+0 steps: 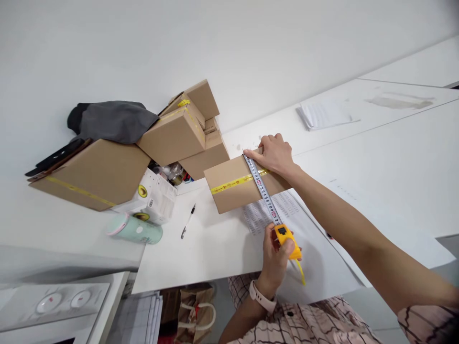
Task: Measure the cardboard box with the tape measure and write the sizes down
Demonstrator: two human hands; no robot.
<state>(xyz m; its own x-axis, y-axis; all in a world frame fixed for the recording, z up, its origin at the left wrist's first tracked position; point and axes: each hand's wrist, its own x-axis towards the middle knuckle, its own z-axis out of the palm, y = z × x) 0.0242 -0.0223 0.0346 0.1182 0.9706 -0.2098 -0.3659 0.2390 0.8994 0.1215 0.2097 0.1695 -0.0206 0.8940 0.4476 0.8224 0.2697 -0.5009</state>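
A small cardboard box (pixel 233 188) with a yellow tape stripe lies on the white table (pixel 201 253), partly over a printed sheet (pixel 289 205). My left hand (pixel 274 260), with a watch on its wrist, is closed round a yellow tape measure (pixel 287 239) at the box's near edge. The steel blade (pixel 263 191) runs across the top of the box. At the far edge my right hand (pixel 276 153) pinches the blade's end down onto the box.
Left of the box lie a pen (pixel 188 221), a mint bottle (pixel 138 231) and a white carton (pixel 154 196). Larger cardboard boxes (pixel 179 134) are stacked by the wall, one under a grey cloth (pixel 114 119). Folded papers (pixel 322 114) lie further back.
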